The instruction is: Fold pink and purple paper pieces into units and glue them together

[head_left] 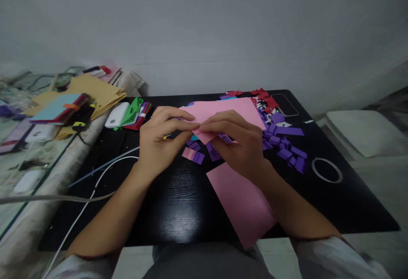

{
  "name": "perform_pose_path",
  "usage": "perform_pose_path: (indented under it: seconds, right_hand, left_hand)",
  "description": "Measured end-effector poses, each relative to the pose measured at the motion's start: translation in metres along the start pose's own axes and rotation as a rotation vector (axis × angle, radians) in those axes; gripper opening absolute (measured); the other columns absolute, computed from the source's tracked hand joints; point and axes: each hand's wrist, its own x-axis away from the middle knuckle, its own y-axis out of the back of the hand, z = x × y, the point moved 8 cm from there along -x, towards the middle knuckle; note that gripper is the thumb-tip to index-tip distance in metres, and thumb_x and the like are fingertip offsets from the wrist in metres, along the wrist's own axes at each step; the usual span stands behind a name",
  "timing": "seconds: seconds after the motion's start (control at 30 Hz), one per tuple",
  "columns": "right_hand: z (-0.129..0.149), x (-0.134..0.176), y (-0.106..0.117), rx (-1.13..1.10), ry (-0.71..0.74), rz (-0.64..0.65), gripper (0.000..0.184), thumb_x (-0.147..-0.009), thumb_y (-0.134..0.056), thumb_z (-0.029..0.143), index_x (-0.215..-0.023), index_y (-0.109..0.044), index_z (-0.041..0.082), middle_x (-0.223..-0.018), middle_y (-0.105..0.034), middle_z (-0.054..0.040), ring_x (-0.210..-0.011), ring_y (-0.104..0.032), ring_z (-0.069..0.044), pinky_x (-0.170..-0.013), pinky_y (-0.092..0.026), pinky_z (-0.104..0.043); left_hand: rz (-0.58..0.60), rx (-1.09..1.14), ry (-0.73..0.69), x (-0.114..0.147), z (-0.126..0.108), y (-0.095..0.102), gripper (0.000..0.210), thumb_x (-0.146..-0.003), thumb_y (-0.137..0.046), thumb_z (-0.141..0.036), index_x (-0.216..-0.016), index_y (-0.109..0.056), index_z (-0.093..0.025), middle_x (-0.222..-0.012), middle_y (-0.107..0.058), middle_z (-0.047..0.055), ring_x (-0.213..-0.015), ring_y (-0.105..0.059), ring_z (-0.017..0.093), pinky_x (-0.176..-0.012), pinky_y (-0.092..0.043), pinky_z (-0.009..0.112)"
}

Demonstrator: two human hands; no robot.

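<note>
A sheet of pink paper (229, 108) is held up over the middle of the black table, tilted, with one corner pointing down toward me. My left hand (167, 132) pinches its left edge between thumb and fingers. From the other side my right hand (234, 136) grips the same sheet, its fingertips almost meeting those of the left. Beneath the right wrist lies a second pink sheet (240, 202), overhanging the table's front edge. Small pink and purple folded paper pieces (193, 155) rest below the hands, partly hidden by them.
Many purple folded pieces (287, 143) and red ones (264, 97) lie to the right, near a grey ring (327, 170). Green and red paper bundles (135, 113) and a white case (117, 115) sit at the left. A white cable (95, 187) crosses the left side.
</note>
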Motion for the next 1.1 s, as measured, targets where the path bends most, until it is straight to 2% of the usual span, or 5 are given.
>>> perform_pose_path:
  seconds: [0.23, 0.47, 0.63, 0.9, 1.1]
  right_hand:
    - [0.005, 0.001, 0.0, 0.095, 0.063, -0.019, 0.015, -0.097, -0.07, 0.015, -0.099, -0.078, 0.028, -0.098, -0.08, -0.0044, -0.096, -0.073, -0.023, -0.092, -0.058, -0.044]
    - [-0.045, 0.003, 0.003, -0.243, -0.418, 0.022, 0.03, -0.094, -0.076, 0.05, -0.115, -0.074, 0.028, -0.138, -0.068, -0.0098, -0.135, -0.062, -0.03, -0.113, -0.051, -0.051]
    - [-0.075, 0.018, -0.016, -0.609, -0.719, 0.003, 0.061, -0.079, -0.092, 0.046, -0.13, -0.063, 0.028, -0.123, -0.077, -0.0071, -0.105, -0.077, -0.024, -0.093, -0.065, -0.042]
    - [-0.061, 0.014, -0.015, -0.641, -0.72, 0.003, 0.032, -0.074, -0.096, 0.043, -0.092, -0.079, 0.022, -0.084, -0.081, -0.0017, -0.083, -0.079, -0.02, -0.08, -0.067, -0.034]
    - [-0.057, 0.011, -0.016, -0.631, -0.69, 0.062, 0.029, -0.078, -0.092, 0.046, -0.088, -0.08, 0.021, -0.081, -0.08, -0.0015, -0.077, -0.077, -0.018, -0.074, -0.066, -0.032]
  left_hand:
    - [0.02, -0.026, 0.065, 0.002, -0.001, -0.004, 0.02, -0.09, -0.074, -0.011, -0.099, -0.084, -0.026, -0.081, -0.076, -0.001, -0.069, -0.066, 0.012, -0.065, -0.05, 0.027]
    - [0.002, 0.194, 0.271, 0.003, 0.016, 0.002, 0.025, -0.095, -0.064, -0.013, -0.103, -0.083, -0.025, -0.1, -0.082, 0.002, -0.092, -0.075, 0.019, -0.08, -0.06, 0.031]
    - [-0.034, 0.244, 0.312, 0.006, 0.018, 0.0, 0.01, -0.093, -0.075, -0.018, -0.097, -0.082, -0.024, -0.092, -0.081, 0.003, -0.083, -0.074, 0.017, -0.075, -0.061, 0.03]
    - [-0.064, 0.501, 0.462, 0.01, 0.036, -0.012, 0.041, -0.081, -0.088, -0.018, -0.115, -0.065, -0.023, -0.082, -0.075, -0.003, -0.069, -0.071, 0.011, -0.065, -0.057, 0.021]
    - [0.043, 0.471, 0.475, 0.01, 0.036, -0.016, 0.013, -0.086, -0.085, -0.023, -0.096, -0.077, -0.021, -0.081, -0.075, 0.0, -0.067, -0.068, 0.01, -0.062, -0.055, 0.021]
